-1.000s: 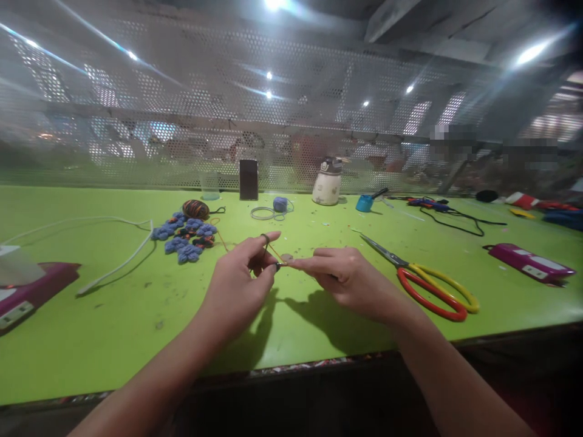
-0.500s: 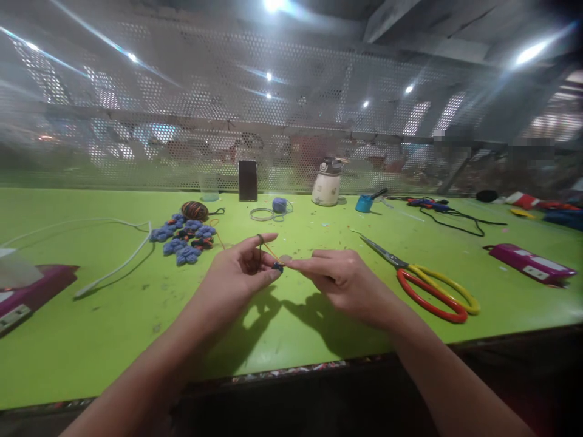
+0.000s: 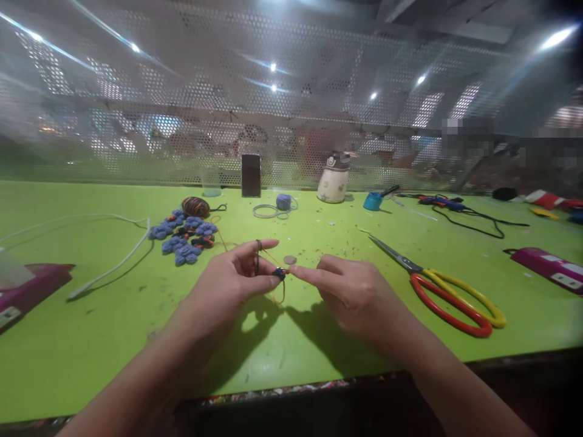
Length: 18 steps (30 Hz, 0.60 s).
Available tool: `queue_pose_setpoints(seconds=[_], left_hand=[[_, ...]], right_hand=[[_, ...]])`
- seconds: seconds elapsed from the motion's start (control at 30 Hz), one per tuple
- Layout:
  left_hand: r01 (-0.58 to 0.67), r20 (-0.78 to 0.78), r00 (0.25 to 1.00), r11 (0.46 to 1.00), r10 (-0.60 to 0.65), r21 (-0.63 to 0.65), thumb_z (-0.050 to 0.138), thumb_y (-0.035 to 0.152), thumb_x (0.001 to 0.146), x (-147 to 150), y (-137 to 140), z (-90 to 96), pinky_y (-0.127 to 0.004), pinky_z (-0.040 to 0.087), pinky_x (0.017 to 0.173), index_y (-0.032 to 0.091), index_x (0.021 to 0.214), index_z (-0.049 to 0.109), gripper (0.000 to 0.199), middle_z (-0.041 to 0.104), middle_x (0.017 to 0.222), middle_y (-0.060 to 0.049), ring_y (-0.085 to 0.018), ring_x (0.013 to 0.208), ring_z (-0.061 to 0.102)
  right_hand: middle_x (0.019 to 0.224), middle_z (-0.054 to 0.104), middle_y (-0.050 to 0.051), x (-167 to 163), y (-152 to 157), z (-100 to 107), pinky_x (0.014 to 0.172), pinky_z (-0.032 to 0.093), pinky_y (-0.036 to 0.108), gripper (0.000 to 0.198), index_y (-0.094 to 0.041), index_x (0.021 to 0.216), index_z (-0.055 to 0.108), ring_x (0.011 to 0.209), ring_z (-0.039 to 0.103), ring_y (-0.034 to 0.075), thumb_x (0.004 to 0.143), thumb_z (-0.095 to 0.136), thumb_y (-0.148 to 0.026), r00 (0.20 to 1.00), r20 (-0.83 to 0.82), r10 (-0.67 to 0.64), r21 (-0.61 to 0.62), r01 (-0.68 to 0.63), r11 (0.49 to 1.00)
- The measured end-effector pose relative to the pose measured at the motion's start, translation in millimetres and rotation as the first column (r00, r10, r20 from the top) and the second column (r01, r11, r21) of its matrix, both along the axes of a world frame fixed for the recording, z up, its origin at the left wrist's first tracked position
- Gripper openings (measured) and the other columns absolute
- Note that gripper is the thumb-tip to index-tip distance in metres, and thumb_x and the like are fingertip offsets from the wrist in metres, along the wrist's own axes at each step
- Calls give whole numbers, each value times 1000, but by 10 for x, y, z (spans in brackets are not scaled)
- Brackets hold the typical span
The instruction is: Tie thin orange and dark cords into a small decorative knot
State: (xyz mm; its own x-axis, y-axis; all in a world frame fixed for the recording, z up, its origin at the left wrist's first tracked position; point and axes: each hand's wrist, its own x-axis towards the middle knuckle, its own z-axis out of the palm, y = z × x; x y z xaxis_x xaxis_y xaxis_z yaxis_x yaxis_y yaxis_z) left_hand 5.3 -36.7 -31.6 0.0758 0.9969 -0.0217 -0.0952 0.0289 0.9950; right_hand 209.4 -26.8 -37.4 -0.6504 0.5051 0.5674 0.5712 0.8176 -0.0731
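Observation:
My left hand (image 3: 232,273) pinches a small dark crochet piece (image 3: 279,274) between thumb and fingers. Orange and dark yarn runs over its raised index finger, and a loose orange loop (image 3: 283,294) hangs below the piece. My right hand (image 3: 346,288) is closed, its index finger stretched to the piece's right edge. It grips what looks like a crochet hook (image 3: 288,271), of which only the tip region shows. Beyond my left hand lie blue and dark crocheted flowers (image 3: 186,254) and a variegated orange-black yarn ball (image 3: 195,207), with an orange strand trailing toward my hand.
Scissors (image 3: 414,267) with red and yellow handles lie right of my right hand. Farther back stand a phone (image 3: 251,176), a blue yarn ball (image 3: 283,202), a bottle (image 3: 333,182) and a blue container (image 3: 372,201). Purple power strips (image 3: 546,267) and a white cable (image 3: 122,261) lie at the sides.
An orange yarn loop now hangs under the crochet piece. My right hand has shifted slightly down and right, and the view has tilted a little.

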Motion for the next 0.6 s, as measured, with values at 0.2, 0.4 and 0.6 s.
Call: queue_pose_setpoints(seconds=[0.2, 0.4, 0.6], left_hand=[[-48, -10, 999, 998, 48, -49, 78, 13, 62, 13, -23, 17, -27, 40, 71, 14, 115, 63, 56, 62, 67, 4, -12, 68, 56], [-59, 9, 998, 995, 60, -84, 77, 14, 64, 14, -44, 38, -28, 38, 69, 16, 112, 65, 49, 63, 68, 3, -12, 67, 55], [-62, 54, 996, 993, 68, -105, 76, 13, 63, 33, -59, 56, -27, 36, 68, 15, 109, 67, 47, 62, 67, 3, -11, 66, 54]], right_hand=[[69, 55, 5, 1, -27, 9, 52, 25, 26, 49, -19, 120, 68, 54, 43, 12, 83, 41, 0, 999, 43, -32, 58, 30, 998], [69, 54, 5, 23, -19, 33, 53, 29, 26, 48, -18, 121, 67, 55, 45, 13, 85, 41, -1, 1000, 27, -2, 12, 2, 1000], [71, 54, 4, 28, -26, 64, 54, 33, 25, 47, -16, 122, 65, 57, 48, 13, 85, 42, -1, 1000, -9, 9, -65, -10, 998]])
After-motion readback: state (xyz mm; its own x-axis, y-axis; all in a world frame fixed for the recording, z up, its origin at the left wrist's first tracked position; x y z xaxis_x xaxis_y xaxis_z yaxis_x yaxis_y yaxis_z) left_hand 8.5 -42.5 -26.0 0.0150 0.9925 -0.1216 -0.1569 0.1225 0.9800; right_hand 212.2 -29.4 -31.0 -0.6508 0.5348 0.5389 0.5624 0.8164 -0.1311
